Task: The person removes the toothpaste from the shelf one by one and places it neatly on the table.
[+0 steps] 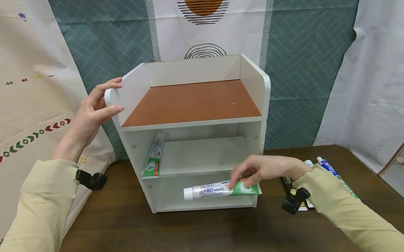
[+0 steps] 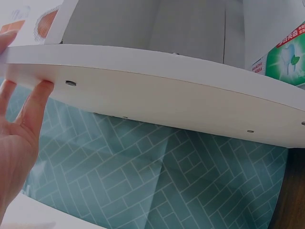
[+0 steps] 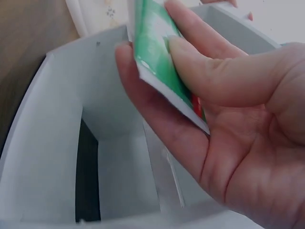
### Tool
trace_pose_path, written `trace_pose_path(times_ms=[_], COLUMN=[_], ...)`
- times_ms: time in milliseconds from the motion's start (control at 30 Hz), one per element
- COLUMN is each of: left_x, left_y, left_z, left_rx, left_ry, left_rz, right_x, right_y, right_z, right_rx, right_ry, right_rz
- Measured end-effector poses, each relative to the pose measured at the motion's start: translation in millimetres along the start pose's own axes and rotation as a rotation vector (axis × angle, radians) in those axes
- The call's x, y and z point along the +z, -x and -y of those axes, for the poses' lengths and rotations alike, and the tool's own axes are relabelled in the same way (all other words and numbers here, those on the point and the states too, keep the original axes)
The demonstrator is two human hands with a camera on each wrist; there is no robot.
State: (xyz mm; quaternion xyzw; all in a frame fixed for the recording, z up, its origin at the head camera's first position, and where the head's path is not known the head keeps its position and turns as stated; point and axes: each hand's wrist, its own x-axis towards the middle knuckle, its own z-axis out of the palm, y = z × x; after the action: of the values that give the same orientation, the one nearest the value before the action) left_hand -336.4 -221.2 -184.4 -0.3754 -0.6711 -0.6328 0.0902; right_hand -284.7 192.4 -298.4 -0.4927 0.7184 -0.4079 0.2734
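Plainly, the held tube is white and green.

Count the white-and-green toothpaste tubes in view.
2 visible: a white-and-green tube on the middle white shelf, at its left end, and a second tube in the right grip. More may be hidden: the pale-yellow right sleeve partly covers other tubes.

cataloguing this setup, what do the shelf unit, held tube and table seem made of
Shelf unit: probably painted or laminated board; smooth white, flat panels.
Held tube: seemingly plastic laminate; glossy highlight, flat sealed end.
Table: maybe wood or veneer; dark brown, soft sheen.
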Motion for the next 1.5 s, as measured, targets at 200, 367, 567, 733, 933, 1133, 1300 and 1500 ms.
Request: trace_pose_path(times_ms=[200,367,567,733,933,1133,1300,1500], left_x=[0.3,0.6,-0.1,-0.4,-0.5,-0.6,-0.7,0.3], left_y=[-0.5,-1.0,0.1,-1.0,-0.8,0.5,0.3,-0.1], left_z=[0.0,0.5,1.3,1.3,1.7,2.1,1.1,-0.4], left_rx=[0.005,0.003,0.002,0.003,-0.006,-0.004,0.001,-0.007], left_ry=[0.003,-0.002,-0.008,-0.001,-0.011,-0.011,-0.005,-0.02], left_rz=[0.006,0.008,0.003,0.007,0.003,0.001,0.001,-0.005], right_x=[-4,-9,-19,-26,-29,-30,-30,-29], right_y=[21.6,42.7,71.3,98.0,124.6,152.0,173.1,193.8], right_z=[-5,-9,-11,-16,-25,-31,-35,-40], right_rx=[0.012,-0.002,0.008,0.052,-0.005,0.036,0.097,0.097], right_ry=[0.002,0.014,0.012,0.013,0.058,0.065,0.1,0.123], right_rz=[0.012,0.001,-0.012,-0.042,-0.043,-0.097,-0.163,-0.202])
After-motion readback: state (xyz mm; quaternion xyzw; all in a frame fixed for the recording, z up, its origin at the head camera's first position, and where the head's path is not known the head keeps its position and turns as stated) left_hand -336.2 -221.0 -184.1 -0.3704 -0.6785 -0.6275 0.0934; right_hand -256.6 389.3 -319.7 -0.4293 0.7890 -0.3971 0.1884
